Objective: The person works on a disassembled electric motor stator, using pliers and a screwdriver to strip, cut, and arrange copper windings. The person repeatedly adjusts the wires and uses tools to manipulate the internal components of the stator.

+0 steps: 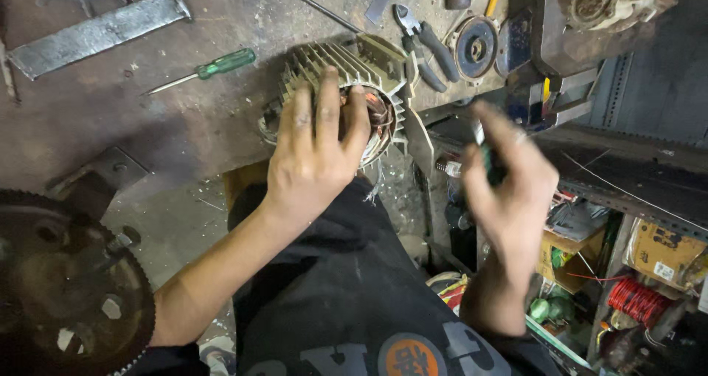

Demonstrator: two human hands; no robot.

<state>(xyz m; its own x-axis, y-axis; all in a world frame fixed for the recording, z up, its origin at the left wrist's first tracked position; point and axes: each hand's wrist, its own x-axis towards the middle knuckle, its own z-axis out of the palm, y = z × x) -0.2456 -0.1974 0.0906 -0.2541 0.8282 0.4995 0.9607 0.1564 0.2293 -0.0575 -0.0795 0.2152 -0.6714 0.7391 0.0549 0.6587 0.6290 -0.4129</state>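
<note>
A finned metal motor housing (pixel 346 66) with copper windings (pixel 372 103) inside lies at the edge of the workbench (pixel 147 125). My left hand (pixel 313 151) grips its open end, fingers spread over the rim. My right hand (pixel 509 191) is blurred to the right of the housing and closed on a small dark green-handled tool (pixel 488 162); a metal tip (pixel 447 168) pokes out to the left.
A green-handled screwdriver (pixel 214 67), a flat steel bar (pixel 96 30), pliers (pixel 424 40) and a round disc (pixel 474 47) lie on the bench. A blue vise (pixel 542 59) stands at right. A large gear wheel (pixel 66 280) is lower left. A red wire spool (pixel 634 301) sits on shelves.
</note>
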